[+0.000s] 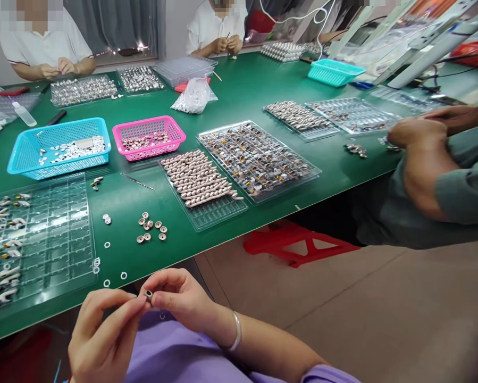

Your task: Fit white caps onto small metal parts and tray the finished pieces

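Observation:
Above my lap, just off the table's front edge, both hands meet at a small round metal cap [148, 293] with a dark centre. My right hand [183, 299] pinches it between thumb and forefinger. Fingertips of my left hand [107, 330] are pressed together against its left side; whether they hold a separate small part I cannot make out. Similar round caps [151, 224] lie loose on the green table in front of me. Several thin white rings [107, 244] are scattered to their left. A pair of tweezers [138, 182] lies behind the caps.
At left is a clear tray [63, 234] partly filled with small assembled parts. Behind stand a blue basket [59, 169] of white pieces and a pink basket [149, 154] of caps. More filled trays [258, 159] sit rightward. A co-worker's arm [426, 159] rests at right; two people work opposite.

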`<state>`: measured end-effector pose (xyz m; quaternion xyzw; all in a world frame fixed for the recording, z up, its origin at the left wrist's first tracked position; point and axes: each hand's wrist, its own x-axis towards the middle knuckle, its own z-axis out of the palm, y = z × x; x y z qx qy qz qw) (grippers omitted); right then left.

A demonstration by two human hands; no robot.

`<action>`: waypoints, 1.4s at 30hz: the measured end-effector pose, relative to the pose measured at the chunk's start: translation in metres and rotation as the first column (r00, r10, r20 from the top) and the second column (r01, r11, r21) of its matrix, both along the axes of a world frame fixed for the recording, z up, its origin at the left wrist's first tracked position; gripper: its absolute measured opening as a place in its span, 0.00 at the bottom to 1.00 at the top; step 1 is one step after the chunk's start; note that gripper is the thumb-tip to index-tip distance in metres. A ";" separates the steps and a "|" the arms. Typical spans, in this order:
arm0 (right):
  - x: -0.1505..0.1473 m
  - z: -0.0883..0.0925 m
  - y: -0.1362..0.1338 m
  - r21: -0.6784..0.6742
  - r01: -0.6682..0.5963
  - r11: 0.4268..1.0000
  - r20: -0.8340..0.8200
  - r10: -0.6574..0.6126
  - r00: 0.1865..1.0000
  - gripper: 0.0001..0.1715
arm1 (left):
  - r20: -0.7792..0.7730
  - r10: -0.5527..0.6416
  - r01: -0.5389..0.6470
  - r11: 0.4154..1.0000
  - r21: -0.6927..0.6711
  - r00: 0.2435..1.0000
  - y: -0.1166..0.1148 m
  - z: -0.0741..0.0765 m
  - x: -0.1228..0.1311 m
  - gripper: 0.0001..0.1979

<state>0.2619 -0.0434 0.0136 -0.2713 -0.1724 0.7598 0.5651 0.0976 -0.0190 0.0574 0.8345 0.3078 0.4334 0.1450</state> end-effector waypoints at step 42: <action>-0.003 0.004 -0.002 -0.055 -0.012 0.998 -0.091 0.007 0.996 0.18 | -0.099 -0.015 0.032 0.985 0.172 0.995 -0.002 0.004 -0.004 0.18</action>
